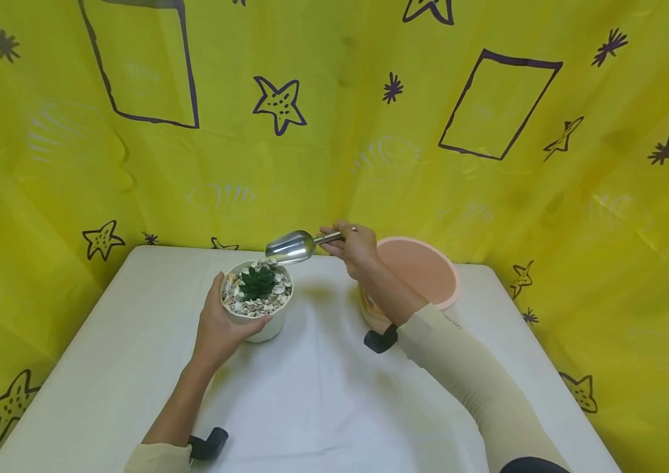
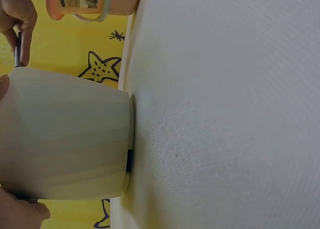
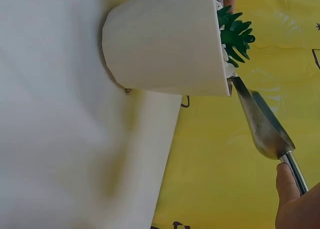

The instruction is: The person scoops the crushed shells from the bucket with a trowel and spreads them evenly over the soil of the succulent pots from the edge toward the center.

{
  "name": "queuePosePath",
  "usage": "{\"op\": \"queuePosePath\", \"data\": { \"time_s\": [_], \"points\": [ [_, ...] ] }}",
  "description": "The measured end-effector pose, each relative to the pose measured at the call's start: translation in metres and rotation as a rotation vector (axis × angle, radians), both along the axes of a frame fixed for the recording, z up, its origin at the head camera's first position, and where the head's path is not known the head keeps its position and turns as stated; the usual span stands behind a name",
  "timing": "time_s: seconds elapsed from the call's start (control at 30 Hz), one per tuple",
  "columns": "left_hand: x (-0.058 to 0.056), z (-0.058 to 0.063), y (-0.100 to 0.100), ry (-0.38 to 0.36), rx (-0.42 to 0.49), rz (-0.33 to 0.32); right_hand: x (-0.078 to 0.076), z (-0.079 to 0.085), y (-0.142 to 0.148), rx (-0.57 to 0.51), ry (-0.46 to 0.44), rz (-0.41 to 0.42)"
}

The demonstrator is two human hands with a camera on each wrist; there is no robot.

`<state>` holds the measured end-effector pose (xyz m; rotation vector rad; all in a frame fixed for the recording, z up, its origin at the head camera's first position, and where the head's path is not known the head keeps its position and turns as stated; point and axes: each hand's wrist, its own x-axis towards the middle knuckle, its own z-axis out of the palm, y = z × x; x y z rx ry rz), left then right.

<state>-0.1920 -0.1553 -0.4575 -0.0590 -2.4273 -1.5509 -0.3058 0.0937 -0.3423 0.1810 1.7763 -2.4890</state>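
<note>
A white flower pot [image 1: 275, 323] stands on the white table, filled with pale pebbles [image 1: 253, 306] and shell-like bits around a small green succulent [image 1: 257, 282]. My left hand [image 1: 223, 332] grips the pot from its left and near side, thumb toward the front. My right hand [image 1: 358, 248] holds a metal scoop [image 1: 292, 247] by its handle. The scoop's mouth tilts down at the pot's far right rim, beside a small heap of pebbles. In the right wrist view the scoop's tip [image 3: 238, 82] meets the rim by the succulent [image 3: 236, 38]. The left wrist view shows the pot's side [image 2: 70, 139].
A pink bucket [image 1: 420, 269] stands at the back right of the table [image 1: 322, 394], partly behind my right forearm. Its label and pale handle [image 2: 102, 11] show in the left wrist view. A yellow patterned curtain [image 1: 334, 131] hangs behind and along the sides.
</note>
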Motion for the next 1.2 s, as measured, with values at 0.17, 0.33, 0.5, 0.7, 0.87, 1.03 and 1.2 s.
{"op": "queuePosePath", "data": {
  "time_s": [0.17,0.33,0.5,0.7,0.87,1.03,1.2],
  "points": [
    [0.0,0.0,-0.001,-0.007,-0.004,0.002,0.002,0.0,0.006,0.023,-0.016,0.008],
    [0.001,0.0,-0.001,-0.008,-0.007,0.003,0.002,-0.001,0.01,0.035,-0.017,0.012],
    [0.001,0.0,-0.002,-0.009,-0.005,0.005,0.004,0.0,0.012,0.034,-0.011,0.017],
    [0.002,0.0,-0.002,-0.018,-0.002,0.008,0.006,0.001,0.016,0.019,-0.023,0.021],
    [0.001,0.0,-0.001,-0.02,0.008,0.001,0.009,0.001,0.021,0.036,-0.028,0.017],
    [0.001,0.0,0.0,-0.013,0.006,-0.004,0.014,0.001,0.029,0.078,-0.02,0.011],
    [-0.001,-0.002,0.0,-0.003,0.007,-0.003,0.019,0.003,0.038,0.072,-0.024,0.003]
  ]
}}
